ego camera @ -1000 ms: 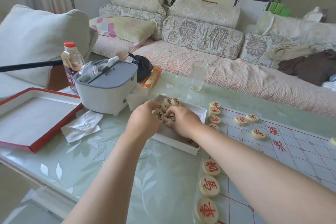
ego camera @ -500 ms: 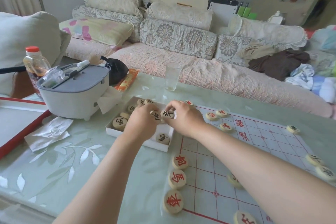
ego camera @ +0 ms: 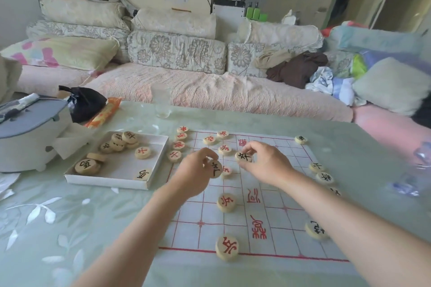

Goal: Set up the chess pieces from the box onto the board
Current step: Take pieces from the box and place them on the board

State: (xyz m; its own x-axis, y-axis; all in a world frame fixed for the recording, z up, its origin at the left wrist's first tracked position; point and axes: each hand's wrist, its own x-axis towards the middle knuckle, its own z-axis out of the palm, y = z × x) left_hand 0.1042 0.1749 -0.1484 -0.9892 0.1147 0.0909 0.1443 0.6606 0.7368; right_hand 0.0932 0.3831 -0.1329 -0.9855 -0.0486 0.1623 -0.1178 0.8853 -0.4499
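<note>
A white paper board (ego camera: 261, 235) with red grid lines lies on the table, with several round wooden pieces set along its left and right sides. The shallow white box (ego camera: 109, 177) to its left holds several more pieces. My left hand (ego camera: 193, 175) hovers over the board's left half, pinching a black-lettered piece (ego camera: 215, 169). My right hand (ego camera: 265, 163) is beside it, over the board's middle, and grips another black-lettered piece (ego camera: 243, 156). Red-lettered pieces (ego camera: 226, 202) lie on the board below my hands.
A grey-lidded white container (ego camera: 28, 130) stands at the left, with a black bag (ego camera: 84, 102) and an orange packet behind it. An empty glass (ego camera: 161, 102) stands near the table's far edge. A sofa with cushions and clothes runs behind the table.
Both hands have come out of the box, each with a black-lettered piece, and moved right over the board. The view has swung right.
</note>
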